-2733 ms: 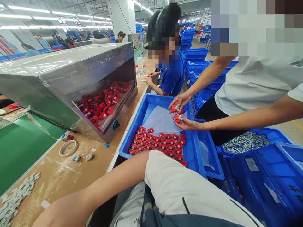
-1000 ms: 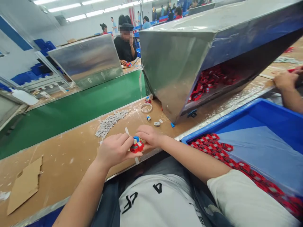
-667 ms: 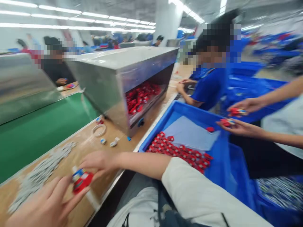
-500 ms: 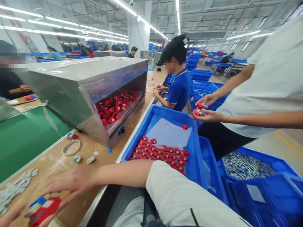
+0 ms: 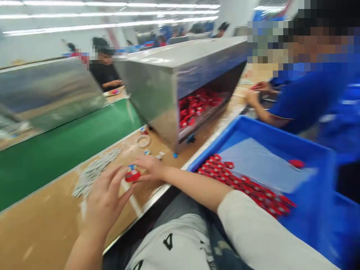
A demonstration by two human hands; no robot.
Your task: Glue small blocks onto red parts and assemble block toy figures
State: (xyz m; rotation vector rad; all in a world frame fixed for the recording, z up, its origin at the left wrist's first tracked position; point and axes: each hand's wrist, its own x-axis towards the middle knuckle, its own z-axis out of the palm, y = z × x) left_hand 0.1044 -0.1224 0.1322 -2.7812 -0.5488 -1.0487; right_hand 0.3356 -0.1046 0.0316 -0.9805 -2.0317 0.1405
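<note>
The picture is motion-blurred. My left hand point(image 5: 105, 202) and my right hand point(image 5: 150, 169) meet over the wooden bench edge, both gripping a small red and blue plastic part point(image 5: 132, 174) between their fingertips. My left fingers are spread, with the thumb under the part. A heap of small grey pieces point(image 5: 94, 172) lies just left of my hands. To my right sits a blue bin point(image 5: 281, 137) with rows of red parts point(image 5: 242, 183) on a clear sheet.
A steel hood point(image 5: 180, 75) with red parts inside stands on the bench beyond my hands, next to a green conveyor belt point(image 5: 64, 150). A tape ring point(image 5: 143, 141) and small bits lie near it. A person in a blue shirt point(image 5: 303, 93) works at the right.
My view swung right toward the bin and co-workers, then back left. My hands kept the red and blue part between them throughout, low over the bench.
</note>
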